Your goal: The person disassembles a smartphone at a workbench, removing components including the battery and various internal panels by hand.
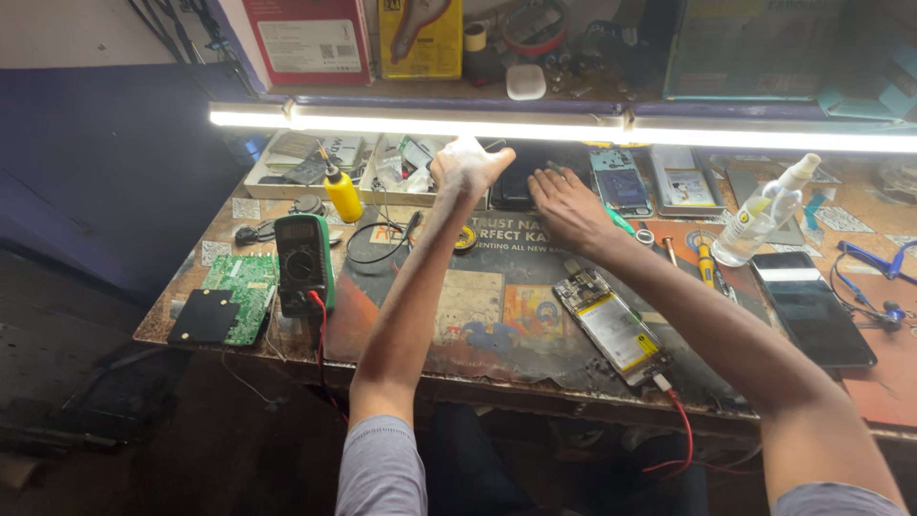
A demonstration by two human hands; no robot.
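Cluttered repair bench [592, 387] under a bright tube light [573, 129], dark mat across the middle, shelf of boxes above. Both arms were stretched to the back of the bench. Left hand [465, 164] was up near the light, washed out by glare, fingers loosely curled; couldn't tell if it held anything. It sat over the edge of a white parts tray [382, 182] and just beside a dark phone [521, 186] lying flat at the back. Right hand [565, 203] was palm down, fingers spread and open, gripping nothing, fingertips touching or just over that same dark phone's right side.

Further out: blue-backed phone [621, 182] just right of the right hand, then a boxed item in a grey tray [686, 183]. Green-handled tool [621, 222] and a small tape ring [646, 236] near the right wrist. Opened phone with exposed battery [611, 325] lay on the mat between the forearms, red wire [680, 420] running from its lower end over the bench edge. Clear spray bottle [764, 215] and a black-screened phone [812, 308] sat to the right. Left side: yellow squeeze bottle [342, 194], green-cased multimeter [304, 263], green circuit board [229, 298] at the corner
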